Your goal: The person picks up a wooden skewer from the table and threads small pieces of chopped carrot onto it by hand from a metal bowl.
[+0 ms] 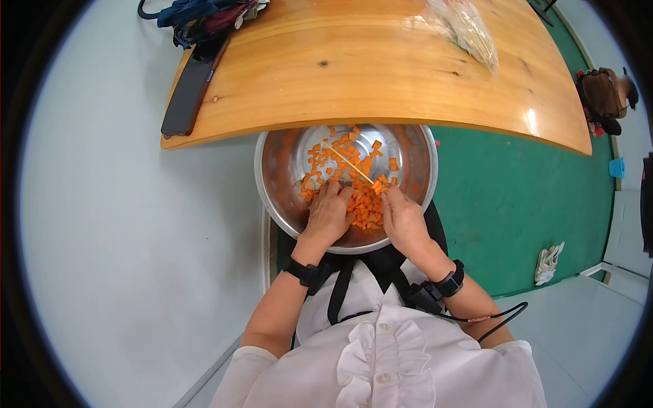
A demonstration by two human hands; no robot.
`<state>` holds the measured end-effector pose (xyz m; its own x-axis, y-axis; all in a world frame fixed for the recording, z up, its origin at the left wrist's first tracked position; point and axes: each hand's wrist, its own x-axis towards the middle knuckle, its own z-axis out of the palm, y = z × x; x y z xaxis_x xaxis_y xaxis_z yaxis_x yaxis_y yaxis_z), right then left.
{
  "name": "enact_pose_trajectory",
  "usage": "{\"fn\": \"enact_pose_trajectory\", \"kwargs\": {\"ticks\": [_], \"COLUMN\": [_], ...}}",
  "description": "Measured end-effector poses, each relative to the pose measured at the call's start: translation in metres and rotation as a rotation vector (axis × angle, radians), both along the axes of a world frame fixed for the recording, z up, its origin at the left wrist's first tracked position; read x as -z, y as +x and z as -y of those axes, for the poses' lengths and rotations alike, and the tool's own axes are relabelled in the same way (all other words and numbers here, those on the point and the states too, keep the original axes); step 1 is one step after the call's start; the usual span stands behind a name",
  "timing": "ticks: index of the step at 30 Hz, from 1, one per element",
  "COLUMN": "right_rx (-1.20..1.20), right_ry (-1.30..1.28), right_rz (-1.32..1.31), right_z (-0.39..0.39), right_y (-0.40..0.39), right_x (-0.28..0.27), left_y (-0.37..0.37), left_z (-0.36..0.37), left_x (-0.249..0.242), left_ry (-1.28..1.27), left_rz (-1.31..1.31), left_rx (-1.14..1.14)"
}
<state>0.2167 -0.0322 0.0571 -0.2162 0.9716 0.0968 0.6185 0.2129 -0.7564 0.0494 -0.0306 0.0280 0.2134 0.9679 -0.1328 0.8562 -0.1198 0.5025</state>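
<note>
A wide metal bowl [271, 197] sits on my lap, partly under the table edge, with diced carrot [367, 212] heaped and scattered in it. My right hand [405, 216] pinches a thin wooden skewer [348, 161] near its lower right end. Carrot pieces are on the skewer right by those fingertips, and its other end points to the upper left across the bowl. My left hand [329, 214] reaches into the bowl with fingers bent and apart, touching the carrot left of the heap. Its fingertips are partly hidden. A few paler chunks [309, 184] lie beside it.
The wooden table [381, 81] overhangs the bowl's far side. On it are a phone [194, 88], a dark folded umbrella [204, 17] and a clear bag of skewers [469, 34]. A white wall [136, 238] stands left. White shoes [548, 264] rest on the green floor [503, 204].
</note>
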Motion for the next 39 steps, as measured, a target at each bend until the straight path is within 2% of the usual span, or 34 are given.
{"fn": "enact_pose_trajectory", "kwargs": {"ticks": [3,9,16,18,22,26,27,30,37,39], "right_rx": [-0.001,-0.022,-0.017,-0.077,-0.158,-0.216,-0.250,-0.227,-0.210,-0.226], "right_ry": [-0.007,-0.013,-0.072,-0.006,-0.022,0.051,0.042,0.024,-0.029,-0.036], "right_rz": [-0.027,-0.018,-0.026,0.032,0.110,0.149,0.245,0.149,0.116,0.151], "right_z": [0.002,0.002,0.002,0.002,0.006,0.009,0.008,0.007,0.009,0.009], "right_y": [0.002,0.003,0.005,0.005,0.004,0.005,0.005,-0.001,0.006,0.006], "right_x": [0.001,0.000,0.001,0.001,0.002,0.015,0.017,0.011,0.013,0.010], "left_y": [0.000,-0.013,-0.019,-0.021,-0.031,-0.041,-0.038,-0.039,-0.030,-0.030], "left_z": [0.000,-0.001,-0.007,-0.008,-0.006,-0.004,-0.004,-0.008,-0.009,-0.006], "left_x": [-0.004,0.002,0.010,0.005,0.018,0.036,0.030,0.009,0.016,0.018], "left_ry": [-0.104,-0.209,-0.337,-0.375,-0.349,-0.293,-0.283,-0.311,-0.215,-0.206], "left_rz": [0.040,0.206,0.743,0.872,1.000,1.145,1.171,1.164,1.195,1.187], "left_rx": [-0.011,-0.189,-0.513,-0.617,-0.727,-0.710,-0.799,-0.731,-0.845,-0.805]}}
